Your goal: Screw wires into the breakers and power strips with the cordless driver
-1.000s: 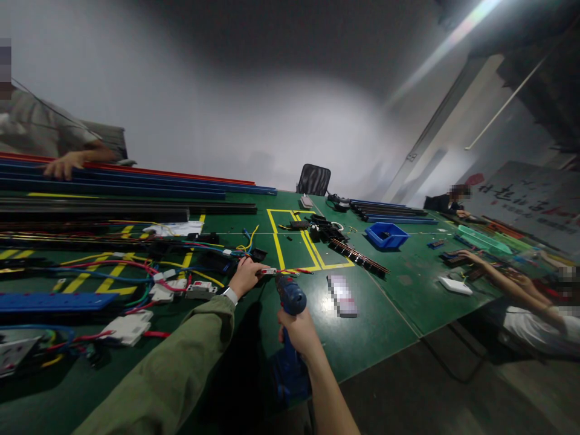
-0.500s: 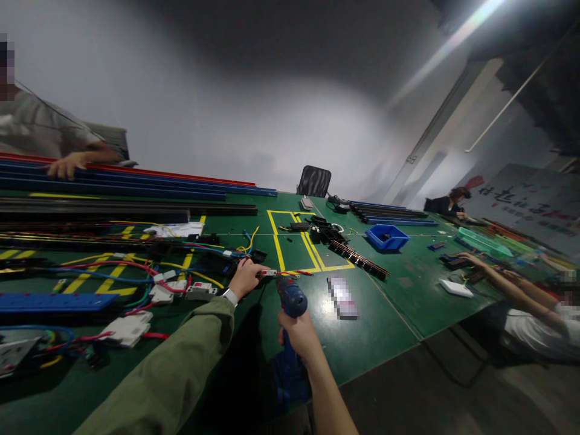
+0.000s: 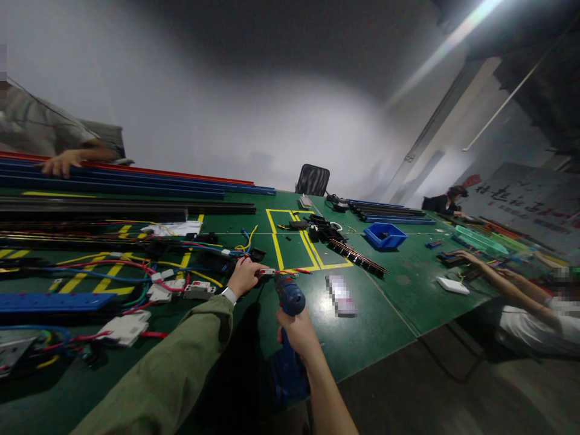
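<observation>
My right hand (image 3: pixel 299 332) is wrapped round the grip of a blue cordless drill (image 3: pixel 290 297), its nose pointing away from me at the wired part. In my left hand (image 3: pixel 244 277) the fingers pinch a small white electrical module (image 3: pixel 268 272) with a red mark on it. Red and yellow wires (image 3: pixel 296 271) run out of its right side, just beyond the drill's front. The drill's tip is too small and dark to tell whether it touches the module. Left of my left hand lies a white breaker-like block (image 3: pixel 200 290), with a black housing (image 3: pixel 218 263) behind it.
The green table (image 3: pixel 376 326) carries wired white modules (image 3: pixel 124 328), a blue strip (image 3: pixel 54 302), long dark rails (image 3: pixel 217 208), a blue bin (image 3: pixel 385 237) and a blurred-out phone-like object (image 3: pixel 341 296). Co-workers sit at left and right; one's hand (image 3: pixel 63 163) rests on blue rails.
The whole view has shifted very slightly left. Both hands keep their holds, and the drill and module stay in nearly the same place relative to each other.
</observation>
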`<action>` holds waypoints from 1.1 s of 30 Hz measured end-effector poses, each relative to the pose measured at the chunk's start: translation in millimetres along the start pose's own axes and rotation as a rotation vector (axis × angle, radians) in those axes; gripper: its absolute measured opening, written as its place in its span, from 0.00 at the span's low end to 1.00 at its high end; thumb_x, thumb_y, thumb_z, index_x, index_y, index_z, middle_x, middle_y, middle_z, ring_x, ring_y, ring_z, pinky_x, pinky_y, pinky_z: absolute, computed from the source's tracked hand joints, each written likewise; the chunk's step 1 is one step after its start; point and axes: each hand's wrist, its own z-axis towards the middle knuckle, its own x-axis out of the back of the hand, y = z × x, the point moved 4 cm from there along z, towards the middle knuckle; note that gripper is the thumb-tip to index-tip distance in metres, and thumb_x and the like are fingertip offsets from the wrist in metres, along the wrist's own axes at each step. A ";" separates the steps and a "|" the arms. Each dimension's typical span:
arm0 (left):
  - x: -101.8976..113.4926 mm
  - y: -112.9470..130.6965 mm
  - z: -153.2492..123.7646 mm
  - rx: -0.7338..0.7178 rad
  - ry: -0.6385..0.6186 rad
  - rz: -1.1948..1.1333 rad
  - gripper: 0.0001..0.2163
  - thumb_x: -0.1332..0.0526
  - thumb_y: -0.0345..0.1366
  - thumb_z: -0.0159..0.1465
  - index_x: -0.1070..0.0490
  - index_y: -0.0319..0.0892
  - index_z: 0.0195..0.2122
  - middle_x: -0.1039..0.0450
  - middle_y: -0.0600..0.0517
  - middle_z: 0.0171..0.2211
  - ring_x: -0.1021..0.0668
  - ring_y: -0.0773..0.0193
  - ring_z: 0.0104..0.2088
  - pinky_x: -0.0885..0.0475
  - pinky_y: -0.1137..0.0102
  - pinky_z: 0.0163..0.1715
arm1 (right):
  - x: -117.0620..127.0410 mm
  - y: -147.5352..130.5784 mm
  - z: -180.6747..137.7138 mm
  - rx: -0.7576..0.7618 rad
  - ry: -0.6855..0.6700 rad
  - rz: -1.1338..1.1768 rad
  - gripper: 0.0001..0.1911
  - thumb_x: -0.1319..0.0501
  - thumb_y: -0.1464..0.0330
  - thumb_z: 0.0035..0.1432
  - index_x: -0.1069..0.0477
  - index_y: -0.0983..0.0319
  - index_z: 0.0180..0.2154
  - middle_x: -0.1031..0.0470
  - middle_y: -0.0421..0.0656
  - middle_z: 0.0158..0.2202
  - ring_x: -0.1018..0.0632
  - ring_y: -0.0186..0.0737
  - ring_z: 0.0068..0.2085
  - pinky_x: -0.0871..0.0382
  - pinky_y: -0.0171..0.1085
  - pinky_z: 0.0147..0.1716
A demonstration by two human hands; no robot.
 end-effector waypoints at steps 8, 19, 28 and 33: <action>2.9 4.0 -0.8 0.006 0.018 0.019 0.16 0.40 0.36 0.62 0.21 0.60 0.47 0.19 0.52 0.43 0.27 0.53 0.45 0.47 0.51 0.61 | 1.2 5.5 2.3 -0.017 -0.002 -0.011 0.12 0.41 0.67 0.50 0.37 0.60 0.38 0.36 0.33 0.22 0.28 0.36 0.16 0.40 0.32 0.15; 1.6 2.5 -0.5 0.017 0.010 0.025 0.16 0.40 0.34 0.62 0.21 0.60 0.47 0.19 0.53 0.44 0.27 0.53 0.46 0.48 0.52 0.61 | 1.2 4.0 1.5 -0.004 -0.006 -0.015 0.12 0.42 0.67 0.50 0.38 0.60 0.38 0.35 0.33 0.21 0.28 0.37 0.16 0.40 0.32 0.15; 4.4 4.9 -1.0 0.031 0.012 -0.007 0.15 0.40 0.37 0.63 0.20 0.59 0.47 0.19 0.51 0.44 0.27 0.53 0.46 0.47 0.52 0.61 | 1.4 2.5 2.1 0.006 -0.016 -0.045 0.11 0.42 0.66 0.50 0.38 0.60 0.37 0.34 0.34 0.22 0.27 0.37 0.17 0.39 0.33 0.16; 5.9 6.4 -1.2 0.033 0.009 -0.007 0.16 0.41 0.36 0.63 0.21 0.58 0.48 0.19 0.51 0.44 0.28 0.53 0.46 0.47 0.52 0.62 | 1.2 -1.9 0.1 -0.014 -0.011 -0.028 0.10 0.41 0.68 0.49 0.38 0.60 0.36 0.34 0.35 0.22 0.28 0.37 0.16 0.39 0.33 0.16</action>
